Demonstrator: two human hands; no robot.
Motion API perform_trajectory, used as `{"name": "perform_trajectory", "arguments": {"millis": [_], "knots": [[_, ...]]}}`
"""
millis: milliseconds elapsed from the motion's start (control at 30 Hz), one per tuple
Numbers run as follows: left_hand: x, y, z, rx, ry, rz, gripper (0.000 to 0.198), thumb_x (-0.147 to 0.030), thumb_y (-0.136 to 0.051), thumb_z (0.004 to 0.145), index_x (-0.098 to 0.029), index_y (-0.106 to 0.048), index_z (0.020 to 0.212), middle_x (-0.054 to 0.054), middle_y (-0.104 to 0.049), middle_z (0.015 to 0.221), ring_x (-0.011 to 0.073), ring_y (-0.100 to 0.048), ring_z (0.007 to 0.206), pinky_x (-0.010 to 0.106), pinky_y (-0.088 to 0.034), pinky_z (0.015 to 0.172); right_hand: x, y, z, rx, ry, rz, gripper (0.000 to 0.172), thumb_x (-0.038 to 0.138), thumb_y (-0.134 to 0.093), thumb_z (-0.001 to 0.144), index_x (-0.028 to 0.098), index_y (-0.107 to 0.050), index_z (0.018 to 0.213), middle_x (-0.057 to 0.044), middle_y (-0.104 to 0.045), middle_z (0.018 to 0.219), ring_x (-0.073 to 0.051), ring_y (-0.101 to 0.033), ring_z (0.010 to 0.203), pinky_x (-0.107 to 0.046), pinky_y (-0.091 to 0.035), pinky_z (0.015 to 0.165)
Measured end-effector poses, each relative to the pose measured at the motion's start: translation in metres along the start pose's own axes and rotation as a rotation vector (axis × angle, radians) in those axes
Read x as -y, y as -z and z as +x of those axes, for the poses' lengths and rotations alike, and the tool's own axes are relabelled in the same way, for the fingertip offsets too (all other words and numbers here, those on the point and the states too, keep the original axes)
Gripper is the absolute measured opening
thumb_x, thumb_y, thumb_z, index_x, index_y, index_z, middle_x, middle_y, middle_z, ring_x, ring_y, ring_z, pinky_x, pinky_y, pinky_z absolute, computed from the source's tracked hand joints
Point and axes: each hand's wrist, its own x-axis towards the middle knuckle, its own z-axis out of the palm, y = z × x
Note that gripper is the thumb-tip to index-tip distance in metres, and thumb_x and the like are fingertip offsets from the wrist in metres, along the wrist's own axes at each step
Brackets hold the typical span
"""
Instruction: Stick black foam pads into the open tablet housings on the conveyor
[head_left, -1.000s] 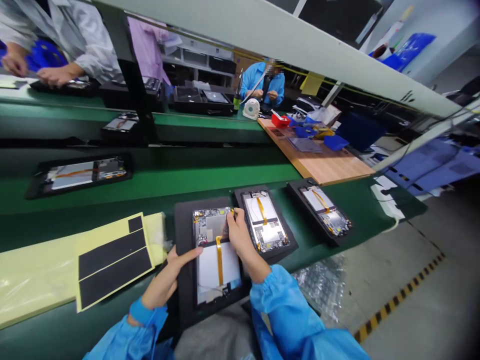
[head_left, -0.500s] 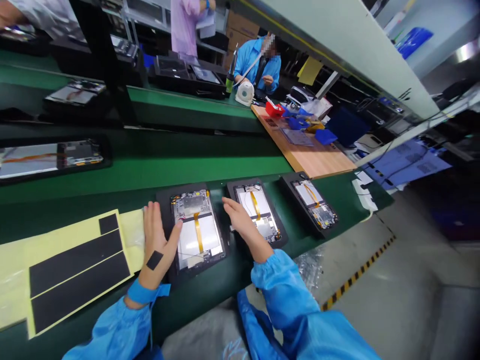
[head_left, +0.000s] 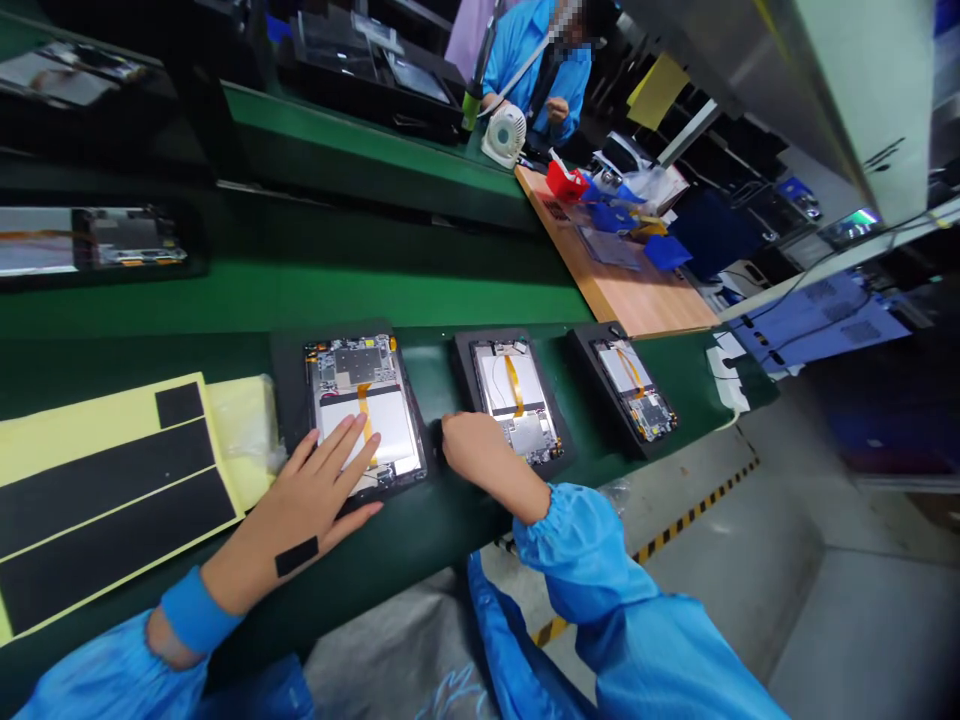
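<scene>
Head view. Risk first: finger pressure on the open tablet [head_left: 391, 432] could crease its orange flex [head_left: 364, 400] or shift the unit in its tray; the tape strip [head_left: 297, 556] on the back of the left hand [head_left: 300, 510] could lift or catch dust. Left hand open, fingers spread, palm down on the tablet, gripping nothing. Right hand [head_left: 476, 450] curled at the next tray [head_left: 463, 370]; fingers hidden, can't tell if it holds anything.
</scene>
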Motion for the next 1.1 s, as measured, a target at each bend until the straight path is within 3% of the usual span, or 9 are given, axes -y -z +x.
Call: {"name": "perform_trajectory", "arguments": {"millis": [67,167,233,333,500,633,867,1000,1100], "knots": [[-0.005,0.007,0.003,0.014,0.006,-0.029,0.065,-0.053,-0.046,0.108,-0.017,-0.044,0.163,0.025,-0.043,0.165,0.0429,-0.046,0.151,0.063,-0.03,0.124,-0.004,0.011,-0.002,0.007,0.0,0.067,0.013,0.006,-0.064,0.087,0.017,-0.068,0.079,-0.017,-0.077,0.092,-0.033,-0.076,0.092,-0.038,-0.053,0.08],[-0.017,0.012,0.019,0.106,-0.049,-0.181,0.052,-0.032,-0.051,0.107,-0.031,-0.051,0.159,0.013,-0.049,0.165,0.0368,-0.042,0.155,0.063,-0.02,0.129,-0.011,0.022,-0.004,0.028,0.005,0.233,0.015,0.012,-0.061,0.09,0.021,-0.062,0.078,-0.006,-0.076,0.082,-0.024,-0.074,0.078,-0.03,-0.05,0.069],[-0.021,0.008,0.035,0.201,-0.114,-0.367,0.048,-0.024,-0.052,0.104,-0.035,-0.061,0.15,0.007,-0.061,0.156,0.0326,-0.051,0.149,0.061,-0.019,0.131,-0.016,0.023,-0.003,0.06,-0.004,0.357,0.017,0.011,-0.058,0.091,0.022,-0.058,0.078,-0.001,-0.074,0.076,-0.017,-0.07,0.065,-0.024,-0.048,0.06],[-0.014,-0.002,0.05,0.248,-0.136,-0.522,0.039,-0.025,-0.054,0.1,-0.031,-0.074,0.133,0.008,-0.074,0.139,0.0313,-0.066,0.134,0.059,-0.027,0.13,-0.022,0.019,0.0,0.099,-0.031,0.531,0.018,0.01,-0.053,0.092,0.022,-0.053,0.078,0.0,-0.075,0.075,-0.012,-0.067,0.056,-0.02,-0.045,0.051],[0.013,0.001,0.041,0.192,-0.184,-0.428,0.043,-0.019,-0.047,0.101,-0.026,-0.072,0.135,0.011,-0.073,0.14,0.0288,-0.067,0.133,0.052,-0.042,0.124,-0.025,0.02,0.005,0.09,-0.065,0.754,0.018,0.015,-0.047,0.095,0.021,-0.05,0.078,-0.005,-0.078,0.095,-0.009,-0.068,0.06,-0.015,-0.043,0.046],[0.023,0.01,0.034,0.133,-0.21,-0.407,0.041,-0.017,-0.053,0.097,-0.03,-0.076,0.129,0.009,-0.073,0.139,0.0334,-0.065,0.136,0.059,-0.042,0.124,-0.019,0.022,0.004,0.133,-0.063,0.861,0.018,0.018,-0.045,0.095,0.021,-0.054,0.079,-0.006,-0.078,0.097,-0.011,-0.066,0.06,-0.017,-0.045,0.044],[0.025,0.007,0.03,0.049,-0.245,-0.375,0.045,-0.015,-0.053,0.098,-0.03,-0.074,0.135,0.007,-0.07,0.144,0.0313,-0.062,0.14,0.054,-0.042,0.125,-0.007,-0.009,-0.01,0.013,0.087,1.173,0.013,0.025,-0.056,0.093,0.022,-0.054,0.08,-0.001,-0.075,0.084,-0.009,-0.065,0.061,-0.016,-0.045,0.05],[0.022,0.007,0.024,0.034,-0.242,-0.381,0.045,-0.014,-0.053,0.1,-0.03,-0.072,0.137,0.005,-0.07,0.145,0.0297,-0.061,0.141,0.052,-0.042,0.126,-0.008,-0.034,-0.01,0.052,-0.001,1.292,0.014,0.029,-0.063,0.092,0.022,-0.056,0.083,0.001,-0.073,0.07,-0.011,-0.067,0.058,-0.017,-0.048,0.052],[0.004,0.01,0.028,-0.052,-0.266,-0.255,0.031,-0.023,-0.059,0.102,-0.024,-0.075,0.129,0.01,-0.074,0.137,0.0326,-0.065,0.134,0.052,-0.045,0.122,-0.008,-0.044,-0.009,0.025,-0.059,1.305,0.019,0.035,-0.067,0.091,0.022,-0.055,0.084,0.001,-0.074,0.069,-0.011,-0.068,0.056,-0.018,-0.05,0.051]]}}
